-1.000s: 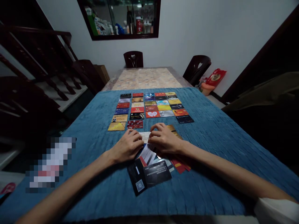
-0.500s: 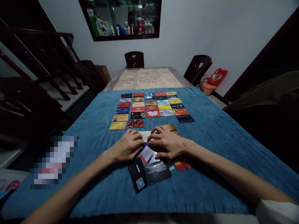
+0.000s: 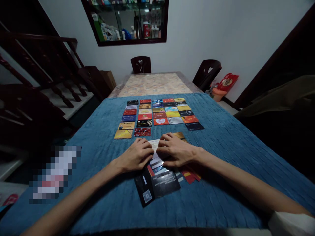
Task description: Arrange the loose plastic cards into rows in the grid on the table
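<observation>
My left hand (image 3: 138, 154) is closed, its thumb and curled fingers at the left edge of a pale striped card (image 3: 156, 160). Opposite it, my right hand (image 3: 175, 150) curls its fingers over the same card's right side, hiding part of it. Below lies a loose pile of overlapping cards. A black card with a square code (image 3: 145, 191) and a dark grey card with pale print (image 3: 165, 183) are in front. A white printed card (image 3: 154, 144) shows beyond the fingers. Red and yellow cards (image 3: 190, 173) and a gold card (image 3: 180, 136) stick out near my right hand.
Beyond my hands, several cards lie in columns, among them a dark red card (image 3: 142, 131) and a navy card (image 3: 194, 126). They rest on a blue cloth (image 3: 233, 170) over the table (image 3: 155, 83). A blurred-out item (image 3: 55, 173) lies at the left edge. Chairs stand around.
Between my hands the pale striped card now shows differently, and more of the pile beneath it is visible. My hands stay almost in place; the view has tilted up slightly.
</observation>
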Demonstrator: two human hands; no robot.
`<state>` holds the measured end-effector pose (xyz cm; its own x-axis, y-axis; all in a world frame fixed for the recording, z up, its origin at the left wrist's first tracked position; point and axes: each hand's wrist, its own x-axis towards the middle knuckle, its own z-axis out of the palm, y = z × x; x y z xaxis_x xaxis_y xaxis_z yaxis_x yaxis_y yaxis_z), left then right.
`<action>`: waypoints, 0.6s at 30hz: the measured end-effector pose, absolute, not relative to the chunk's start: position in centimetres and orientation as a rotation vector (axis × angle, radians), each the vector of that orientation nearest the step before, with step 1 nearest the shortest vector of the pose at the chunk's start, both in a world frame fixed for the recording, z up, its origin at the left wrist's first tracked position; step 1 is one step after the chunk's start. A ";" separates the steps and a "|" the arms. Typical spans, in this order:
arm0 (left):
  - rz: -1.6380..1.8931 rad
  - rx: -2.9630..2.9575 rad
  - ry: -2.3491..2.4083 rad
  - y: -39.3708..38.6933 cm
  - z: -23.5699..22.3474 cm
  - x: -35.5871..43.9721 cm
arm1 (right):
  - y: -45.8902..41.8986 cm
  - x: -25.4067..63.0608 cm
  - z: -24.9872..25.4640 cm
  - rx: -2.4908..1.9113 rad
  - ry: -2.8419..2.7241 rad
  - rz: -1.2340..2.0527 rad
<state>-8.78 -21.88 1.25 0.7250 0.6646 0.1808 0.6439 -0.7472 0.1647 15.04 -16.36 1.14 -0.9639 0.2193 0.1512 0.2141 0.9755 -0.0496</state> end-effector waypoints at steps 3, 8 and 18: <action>0.337 2.810 1.089 -22.0 1.5 -8.4 | -16.1 15.0 1.1 -0.353 -2.955 0.059; 0.281 2.819 1.126 -22.1 2.0 -7.6 | -15.7 15.1 0.9 -0.339 -2.923 0.131; 0.092 2.858 1.164 -22.3 2.9 -6.7 | -15.1 15.5 1.5 -0.362 -2.889 0.321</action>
<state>-6.71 -22.34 2.87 0.7139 0.6994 0.0344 0.6962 -0.7142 0.0727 15.49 -15.10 1.51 -0.9473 0.2643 0.1812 0.2181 0.9460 -0.2396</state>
